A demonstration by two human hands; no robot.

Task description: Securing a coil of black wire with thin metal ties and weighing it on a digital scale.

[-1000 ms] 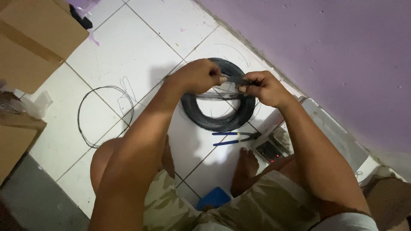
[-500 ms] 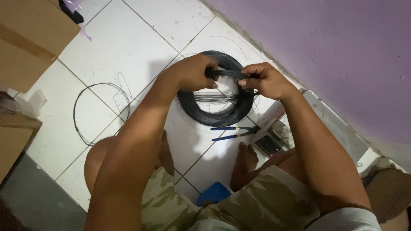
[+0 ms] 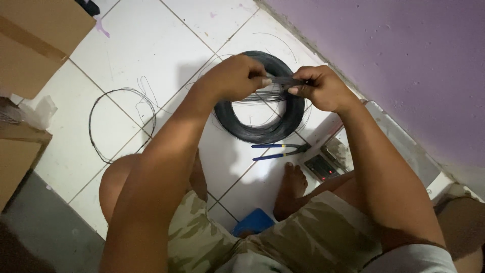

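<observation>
My left hand (image 3: 235, 78) and my right hand (image 3: 319, 88) meet above a thick black wire coil (image 3: 242, 126) that lies on the white tiled floor (image 3: 146, 55). Both hands pinch a small bundle of thin dark wire strands (image 3: 279, 81) stretched between them. The fingers are closed around the strands. The coil's far part is partly hidden behind the hands.
Blue-handled pliers (image 3: 278, 150) lie on the floor just below the coil. A loose loop of thin wire (image 3: 118, 124) lies to the left. Cardboard boxes (image 3: 35, 35) stand at the left edge. A small device with red lights (image 3: 322, 167) sits beside my foot (image 3: 290, 189); a purple wall (image 3: 404, 55) runs on the right.
The view has shifted slightly, so the coil sits a little lower and left. My hands stay together over the coil, still gripping the wire strands.
</observation>
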